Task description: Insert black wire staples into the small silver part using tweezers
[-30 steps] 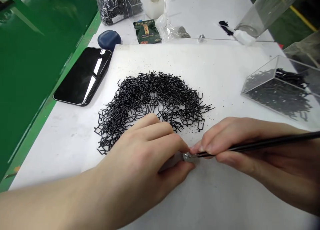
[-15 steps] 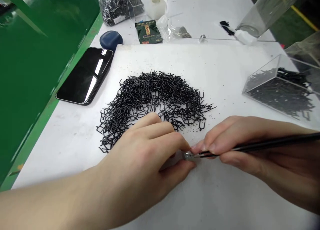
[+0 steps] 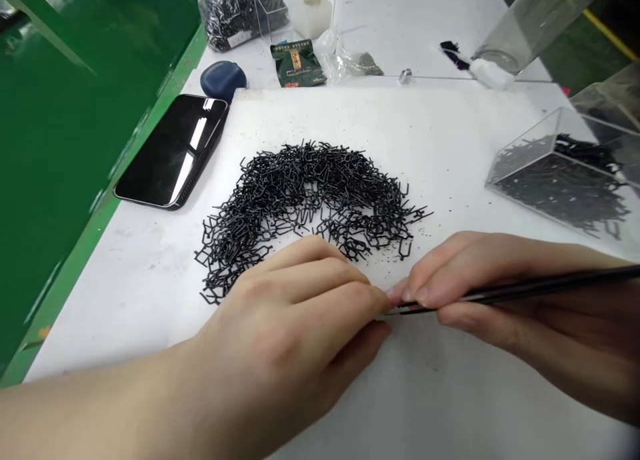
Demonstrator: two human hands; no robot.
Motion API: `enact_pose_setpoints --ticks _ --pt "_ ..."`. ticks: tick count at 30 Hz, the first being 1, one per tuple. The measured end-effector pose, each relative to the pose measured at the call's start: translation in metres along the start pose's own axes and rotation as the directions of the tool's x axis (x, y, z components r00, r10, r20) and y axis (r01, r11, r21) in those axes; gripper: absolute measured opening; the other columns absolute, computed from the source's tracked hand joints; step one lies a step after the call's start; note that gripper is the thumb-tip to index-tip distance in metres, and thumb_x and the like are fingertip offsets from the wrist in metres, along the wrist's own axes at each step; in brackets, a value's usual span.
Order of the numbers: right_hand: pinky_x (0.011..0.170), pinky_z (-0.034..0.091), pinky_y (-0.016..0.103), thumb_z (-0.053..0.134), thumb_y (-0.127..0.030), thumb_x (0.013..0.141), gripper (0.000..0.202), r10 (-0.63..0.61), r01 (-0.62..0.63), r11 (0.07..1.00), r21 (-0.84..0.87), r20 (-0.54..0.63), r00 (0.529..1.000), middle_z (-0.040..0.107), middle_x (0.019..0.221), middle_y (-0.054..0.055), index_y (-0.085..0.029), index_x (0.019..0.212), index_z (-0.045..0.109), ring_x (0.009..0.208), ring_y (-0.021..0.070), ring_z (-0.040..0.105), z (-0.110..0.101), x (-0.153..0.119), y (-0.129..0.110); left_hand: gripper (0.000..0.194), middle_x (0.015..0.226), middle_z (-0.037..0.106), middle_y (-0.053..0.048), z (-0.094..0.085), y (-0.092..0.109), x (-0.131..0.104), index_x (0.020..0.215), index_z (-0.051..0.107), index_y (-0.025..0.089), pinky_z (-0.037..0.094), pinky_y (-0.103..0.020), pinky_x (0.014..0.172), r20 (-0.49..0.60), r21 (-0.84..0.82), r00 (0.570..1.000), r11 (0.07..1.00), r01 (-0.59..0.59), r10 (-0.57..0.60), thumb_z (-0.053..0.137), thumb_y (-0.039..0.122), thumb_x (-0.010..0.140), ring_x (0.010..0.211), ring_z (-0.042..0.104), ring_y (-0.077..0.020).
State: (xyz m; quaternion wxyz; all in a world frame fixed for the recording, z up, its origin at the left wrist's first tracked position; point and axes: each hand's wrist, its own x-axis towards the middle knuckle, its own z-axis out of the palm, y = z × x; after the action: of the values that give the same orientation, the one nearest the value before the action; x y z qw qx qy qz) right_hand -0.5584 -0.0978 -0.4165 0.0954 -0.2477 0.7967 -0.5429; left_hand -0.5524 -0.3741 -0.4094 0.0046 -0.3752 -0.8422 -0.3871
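Note:
My right hand (image 3: 480, 293) is closed around black tweezers (image 3: 540, 287), whose tips point left toward my left fingertips. My left hand (image 3: 295, 313) is closed in a pinch, thumb and index finger together, right at the tweezer tips. The small silvery piece in that pinch is now mostly hidden behind the index finger. Just beyond my left hand lies a curved heap of small bent black wire pieces (image 3: 320, 167) on the white work surface (image 3: 450, 393). My fingertips almost meet at the heap's near right side.
A black phone (image 3: 173, 150) and a dark blue rounded case (image 3: 223, 79) lie at left. Farther back are a green packet (image 3: 299, 63), a bag of black pieces (image 3: 235, 13) and a small silvery piece (image 3: 405, 76). A clear box of black pieces (image 3: 565, 180) stands at right.
My left index finger has shifted slightly right and rolled over, covering the small silvery piece that showed before. My right hand and the tweezers have barely moved.

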Motion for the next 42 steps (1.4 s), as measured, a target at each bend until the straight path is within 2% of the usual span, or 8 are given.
enact_pose_setpoints --ticks 5,9,13,16,21,25,29,42 --pt "0.077 0.073 0.028 0.086 -0.021 0.102 0.018 0.017 -0.017 1.0 0.001 -0.008 1.0 0.089 0.102 0.001 -0.039 0.108 0.088 0.093 0.0233 0.087 0.0 0.003 -0.001 0.022 0.107 0.089 -0.004 -0.001 -0.001 -0.008 0.111 0.082 0.024 0.07 -0.034 0.089 0.016 0.071 1.0 0.997 -0.023 0.022 0.075 0.003 0.107 0.098 0.083 -0.022" --pt "0.077 0.074 0.034 0.093 -0.032 0.1 0.01 0.052 -0.051 0.999 0.014 -0.044 0.998 0.089 0.1 0.003 -0.038 0.107 0.091 0.093 0.0268 0.087 0.002 0.004 -0.004 0.022 0.105 0.089 -0.003 0.0 -0.003 -0.006 0.112 0.082 0.023 0.068 -0.034 0.087 0.02 0.072 1.0 0.997 -0.018 0.016 0.073 0.004 0.109 0.097 0.081 -0.0212" --pt "0.085 0.076 0.045 0.104 -0.059 0.085 0.036 0.106 -0.101 0.994 0.045 -0.139 0.985 0.089 0.102 0.007 -0.037 0.112 0.093 0.105 0.0364 0.087 0.015 0.01 -0.009 0.018 0.098 0.088 -0.004 0.001 -0.002 0.003 0.106 0.083 0.016 0.066 -0.036 0.089 0.036 0.018 0.999 1.0 0.015 -0.015 0.069 0.007 0.114 0.091 0.077 -0.0186" --pt "0.088 0.076 0.047 0.103 -0.065 0.083 0.041 0.1 -0.093 0.994 0.048 -0.15 0.984 0.089 0.104 0.008 -0.038 0.112 0.093 0.111 0.0383 0.086 0.024 0.014 -0.013 0.018 0.095 0.086 -0.002 0.001 -0.003 0.007 0.102 0.084 0.015 0.065 -0.036 0.09 0.033 -0.026 0.997 0.997 0.066 -0.065 0.071 0.006 0.111 0.088 0.075 -0.0173" --pt "0.088 0.076 0.047 0.103 -0.06 0.087 0.036 0.088 -0.083 0.996 0.037 -0.139 0.986 0.089 0.105 0.008 -0.037 0.113 0.094 0.111 0.038 0.086 0.019 0.008 -0.008 0.015 0.093 0.084 0.002 0.004 -0.008 0.006 0.1 0.084 0.015 0.062 -0.029 0.09 0.002 -0.102 0.995 0.99 0.099 -0.1 0.079 0.001 0.101 0.087 0.072 -0.0137" --pt "0.081 0.075 0.037 0.093 -0.036 0.101 0.014 0.044 -0.044 0.999 0.01 -0.041 0.998 0.09 0.106 0.003 -0.04 0.114 0.092 0.1 0.0297 0.088 0.004 -0.001 0.0 0.016 0.093 0.083 0.003 0.002 -0.006 0.007 0.098 0.084 0.017 0.06 -0.026 0.086 -0.022 -0.104 0.992 0.987 0.121 -0.124 0.083 0.001 0.097 0.09 0.071 -0.0134" --pt "0.077 0.074 0.031 0.085 -0.021 0.104 0.025 0.028 -0.028 1.0 0.01 0.015 0.999 0.09 0.108 -0.001 -0.043 0.116 0.089 0.097 0.0252 0.087 -0.002 -0.004 0.003 0.015 0.093 0.081 0.003 -0.001 -0.003 0.009 0.099 0.085 0.017 0.059 -0.026 0.085 -0.012 -0.087 0.992 0.988 0.127 -0.129 0.085 0.003 0.097 0.091 0.072 -0.0139" --pt "0.07 0.072 0.03 0.084 -0.034 0.107 0.01 0.063 -0.065 0.998 -0.023 -0.051 0.997 0.088 0.103 -0.001 -0.042 0.111 0.086 0.096 0.025 0.086 0.001 0.0 0.004 0.014 0.092 0.08 0.004 0.002 -0.009 0.008 0.096 0.083 0.018 0.057 -0.026 0.085 0.012 -0.07 0.992 0.99 0.124 -0.124 0.085 0.005 0.096 0.089 0.07 -0.0139"
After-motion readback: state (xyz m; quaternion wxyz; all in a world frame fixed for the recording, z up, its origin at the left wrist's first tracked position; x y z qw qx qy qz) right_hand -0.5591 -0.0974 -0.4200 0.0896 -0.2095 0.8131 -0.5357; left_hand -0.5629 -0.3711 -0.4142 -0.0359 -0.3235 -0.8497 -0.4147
